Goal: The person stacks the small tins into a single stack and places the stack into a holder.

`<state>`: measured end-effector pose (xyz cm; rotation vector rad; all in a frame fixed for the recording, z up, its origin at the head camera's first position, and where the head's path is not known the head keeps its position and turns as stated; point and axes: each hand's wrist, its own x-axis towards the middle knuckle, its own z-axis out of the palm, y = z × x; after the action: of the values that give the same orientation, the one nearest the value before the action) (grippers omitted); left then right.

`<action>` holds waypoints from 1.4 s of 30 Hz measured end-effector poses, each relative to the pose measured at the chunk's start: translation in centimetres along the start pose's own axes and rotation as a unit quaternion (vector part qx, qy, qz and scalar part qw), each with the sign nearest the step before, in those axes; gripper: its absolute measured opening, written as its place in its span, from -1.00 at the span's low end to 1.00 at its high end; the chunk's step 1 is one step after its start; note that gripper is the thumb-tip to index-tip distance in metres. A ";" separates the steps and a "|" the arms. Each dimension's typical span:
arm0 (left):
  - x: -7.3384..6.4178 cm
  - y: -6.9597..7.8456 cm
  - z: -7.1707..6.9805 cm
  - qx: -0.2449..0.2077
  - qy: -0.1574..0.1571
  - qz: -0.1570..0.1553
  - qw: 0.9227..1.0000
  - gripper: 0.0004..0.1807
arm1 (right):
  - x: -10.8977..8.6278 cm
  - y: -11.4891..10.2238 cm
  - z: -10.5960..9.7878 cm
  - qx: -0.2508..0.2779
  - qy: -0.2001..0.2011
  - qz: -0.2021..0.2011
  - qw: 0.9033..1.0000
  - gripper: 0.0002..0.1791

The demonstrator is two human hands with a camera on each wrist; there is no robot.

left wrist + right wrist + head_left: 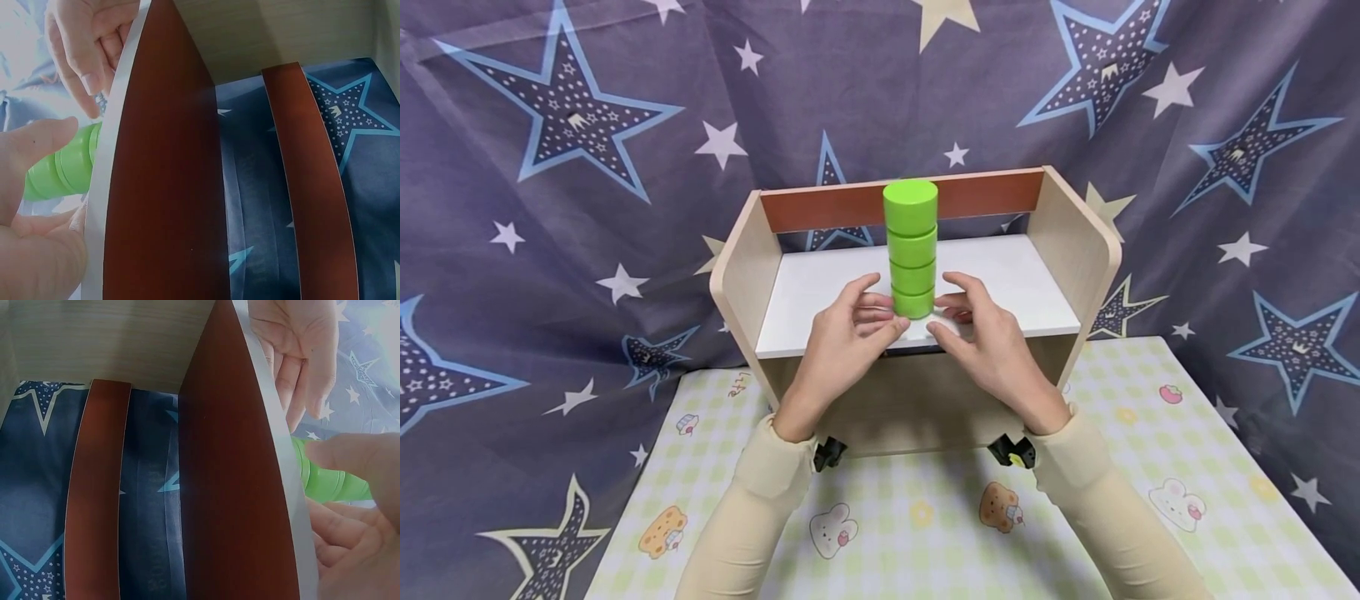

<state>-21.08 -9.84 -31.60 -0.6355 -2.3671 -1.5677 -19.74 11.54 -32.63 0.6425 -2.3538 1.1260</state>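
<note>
Several bright green cylinders (912, 250) stand stacked upright in one column near the front edge of a white shelf board (820, 292). My left hand (848, 333) is at the left of the column's base, fingers loosely bent and thumb tip right by the bottom cylinder. On the other side my right hand (996, 342) mirrors it, with a small gap between its fingertips and the stack. Neither hand grips the cylinders. In the left wrist view the board's edge hides part of the green stack (69, 162); the right wrist view shows the stack (337, 483) behind the right thumb.
The board belongs to a small wooden shelf unit with side panels (1075, 242) and a reddish-brown back rail (992, 194). It stands on a table with a checked cloth (917, 554). A dark star-patterned curtain (647, 75) hangs behind and at the sides.
</note>
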 end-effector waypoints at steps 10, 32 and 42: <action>-0.1 0.0 0.1 -0.002 -0.008 -0.002 1.000 -0.24 | 0.1 -0.2 0.1 -0.025 -0.031 0.018 0.999 -0.29; -0.1 0.3 0.3 0.019 -0.031 0.012 0.999 -0.24 | 0.1 -0.5 0.6 -0.086 -0.022 0.001 0.996 -0.35; -2.2 0.4 0.4 -0.013 -0.001 0.122 0.992 -0.48 | -1.7 -0.5 -0.3 -0.030 0.059 -0.093 0.993 -0.54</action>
<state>-18.99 -9.86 -32.35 -0.8941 -2.1753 -1.4921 -18.05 11.89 -33.10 0.7349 -2.1694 0.9797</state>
